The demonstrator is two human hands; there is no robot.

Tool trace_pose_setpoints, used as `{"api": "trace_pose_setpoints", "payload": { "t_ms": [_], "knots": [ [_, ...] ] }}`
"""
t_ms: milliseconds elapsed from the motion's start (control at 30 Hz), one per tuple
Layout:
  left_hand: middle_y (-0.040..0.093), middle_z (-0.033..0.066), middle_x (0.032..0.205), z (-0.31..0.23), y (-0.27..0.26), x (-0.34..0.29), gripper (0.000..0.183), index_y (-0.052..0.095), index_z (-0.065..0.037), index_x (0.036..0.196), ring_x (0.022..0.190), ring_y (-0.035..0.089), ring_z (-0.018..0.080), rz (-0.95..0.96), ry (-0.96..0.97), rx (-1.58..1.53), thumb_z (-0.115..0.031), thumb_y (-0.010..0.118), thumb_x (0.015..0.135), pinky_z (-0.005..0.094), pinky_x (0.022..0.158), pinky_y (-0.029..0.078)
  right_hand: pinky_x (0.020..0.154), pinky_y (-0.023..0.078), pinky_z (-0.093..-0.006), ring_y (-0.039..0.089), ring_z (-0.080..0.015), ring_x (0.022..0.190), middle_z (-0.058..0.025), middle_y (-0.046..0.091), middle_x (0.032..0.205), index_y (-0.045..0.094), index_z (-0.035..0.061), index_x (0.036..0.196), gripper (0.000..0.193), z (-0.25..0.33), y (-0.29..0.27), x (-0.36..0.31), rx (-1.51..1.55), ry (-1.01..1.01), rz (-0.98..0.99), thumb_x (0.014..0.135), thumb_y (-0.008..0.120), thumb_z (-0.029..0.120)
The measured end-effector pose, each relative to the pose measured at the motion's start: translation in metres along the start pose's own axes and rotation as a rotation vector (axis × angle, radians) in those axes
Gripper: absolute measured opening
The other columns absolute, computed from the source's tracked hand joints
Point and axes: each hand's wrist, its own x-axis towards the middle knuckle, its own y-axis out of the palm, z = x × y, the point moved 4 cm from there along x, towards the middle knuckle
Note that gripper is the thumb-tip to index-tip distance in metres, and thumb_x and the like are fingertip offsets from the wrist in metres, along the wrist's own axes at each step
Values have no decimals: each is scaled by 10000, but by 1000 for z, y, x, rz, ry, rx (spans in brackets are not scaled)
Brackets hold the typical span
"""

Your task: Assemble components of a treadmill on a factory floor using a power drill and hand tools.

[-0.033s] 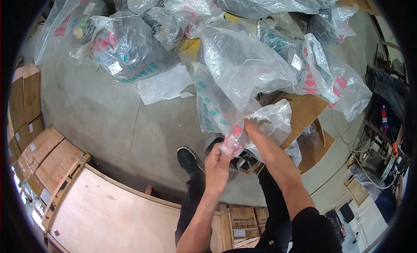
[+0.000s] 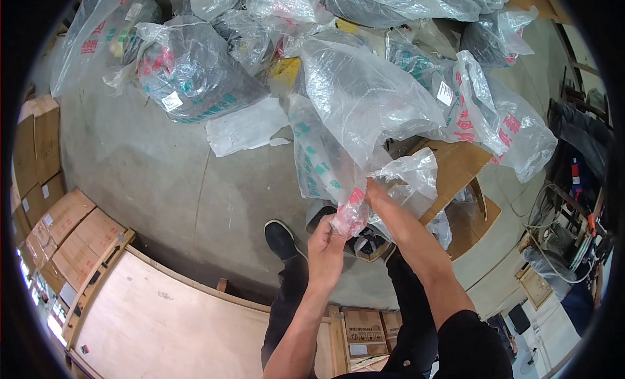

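Note:
A clear plastic bag [image 2: 319, 148] with green and red print hangs slack in front of me, its near end gathered. My left hand [image 2: 323, 239] is closed on that bunched, red-printed end. Just to the right and a little farther off, my right hand [image 2: 374, 191] grips the same plastic; its fingertips are mostly hidden in the folds. Beyond both hands a large translucent plastic bag [image 2: 364, 92] lies spread over the pile. Below them, between my feet, an open carton [image 2: 372, 254] shows dark parts inside, partly covered by plastic.
Filled bags [image 2: 202, 73] crowd the floor at the far side. A white sheet [image 2: 247, 126] lies by them. Open cardboard [image 2: 456, 170] stands right of my hands. Near left is a wooden crate [image 2: 176, 314], with stacked cartons [image 2: 71, 232] behind it. Cables [image 2: 553, 239] trail at the right.

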Motion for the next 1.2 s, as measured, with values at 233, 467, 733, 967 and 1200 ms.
{"api": "trace_pose_setpoints", "payload": {
  "t_ms": [233,467,733,967,1200],
  "knots": [
    [668,7,1066,13,-10,-9,225,641,5,1196,984,589,87,-43,-67,-12,-162,565,1066,251,891,473,821,538,-472,671,-403,909,-179,703,1042,664,26,1104,277,26,45,-18,127,-19,-50,881,680,190],
    [675,49,1167,8,-23,-10,240,633,-21,1241,1077,642,136,-79,-112,-56,-158,543,1067,336,972,518,818,540,-454,673,-374,895,-158,702,1027,666,31,1090,268,45,54,-20,248,-72,-110,866,696,174],
    [670,32,1107,5,-29,-11,231,639,-8,1220,980,613,96,-113,-127,-99,-163,551,1072,277,894,510,816,542,-434,675,-342,878,-134,701,1009,667,36,1075,260,58,70,-29,393,-117,-174,849,715,156],
    [681,37,1146,13,-30,-6,267,644,-28,1241,1032,641,123,-116,-143,-91,-217,562,1072,330,944,530,813,544,-416,676,-313,864,-114,700,994,668,41,1061,256,60,57,36,473,-133,-225,835,731,141],
    [688,13,1113,12,-34,-14,295,652,-46,1266,987,633,97,-177,-123,-65,-248,596,1059,295,894,523,811,545,-398,678,-285,850,-93,699,978,669,46,1048,254,9,62,37,569,-136,-155,820,748,125]
  ]
}}
